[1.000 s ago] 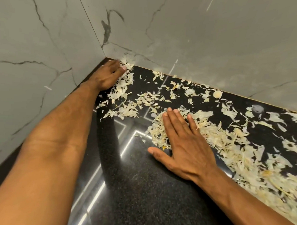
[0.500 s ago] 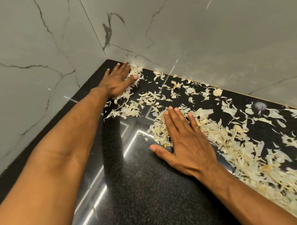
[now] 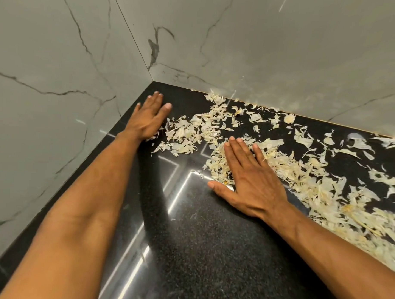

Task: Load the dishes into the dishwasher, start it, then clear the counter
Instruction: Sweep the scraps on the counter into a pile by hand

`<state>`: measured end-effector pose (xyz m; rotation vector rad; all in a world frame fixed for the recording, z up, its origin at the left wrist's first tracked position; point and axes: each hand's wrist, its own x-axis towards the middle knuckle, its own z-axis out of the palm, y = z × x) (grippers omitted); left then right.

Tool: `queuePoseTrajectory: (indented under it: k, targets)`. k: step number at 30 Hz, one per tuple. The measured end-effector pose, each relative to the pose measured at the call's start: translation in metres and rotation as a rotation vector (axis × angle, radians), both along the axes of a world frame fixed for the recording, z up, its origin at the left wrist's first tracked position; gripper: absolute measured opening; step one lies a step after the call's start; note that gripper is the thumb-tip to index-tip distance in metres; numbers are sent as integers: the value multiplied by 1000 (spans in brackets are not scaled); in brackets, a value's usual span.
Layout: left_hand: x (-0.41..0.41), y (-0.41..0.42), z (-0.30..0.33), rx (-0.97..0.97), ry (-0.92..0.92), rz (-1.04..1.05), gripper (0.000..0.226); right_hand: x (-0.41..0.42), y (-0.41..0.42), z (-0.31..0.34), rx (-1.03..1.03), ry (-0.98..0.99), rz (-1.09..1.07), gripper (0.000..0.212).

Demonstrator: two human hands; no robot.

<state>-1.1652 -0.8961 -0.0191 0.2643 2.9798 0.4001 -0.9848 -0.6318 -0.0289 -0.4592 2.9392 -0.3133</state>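
Two hands lie on one black speckled counter (image 3: 199, 250) strewn with pale, papery peel scraps (image 3: 314, 182), too many to count: the left hand (image 3: 148, 118) flat with fingers straight, the right hand (image 3: 251, 180) flat too, fingers together and thumb spread. The scraps are thin, curled and cream-yellow, heaped under and to the right of the right hand's fingers, with a looser patch just right of the left hand and stray flakes beyond both, along the marble wall (image 3: 262, 51). Compared with half a second ago, the left hand has flattened out nearer the corner with scraps now clear of its fingertips, while the right hand has stayed put.
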Motion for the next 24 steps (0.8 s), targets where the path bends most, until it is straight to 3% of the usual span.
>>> queuePoseTrajectory:
  k: [3,6,15,20,22,24]
  targets:
    - [12,-24,-11,-22,-32,117,70,0,0,-2,11,12,7,99]
    - [22,-17,-14,-28,5,101,71,-1,0,-3,19,17,5,99]
    - [86,75,-8,-75,-6,-206,90,4,3,-2,-63,99,-51,81]
    - [117,108,-8,109,-36,-330,96,8,7,2,-156,119,-183,76]
    - [117,103,-4,245,-19,-248,85,7,5,1,-157,110,-197,79]
    - [109,86,4,256,66,-92,75,5,6,1,-128,109,-186,75]
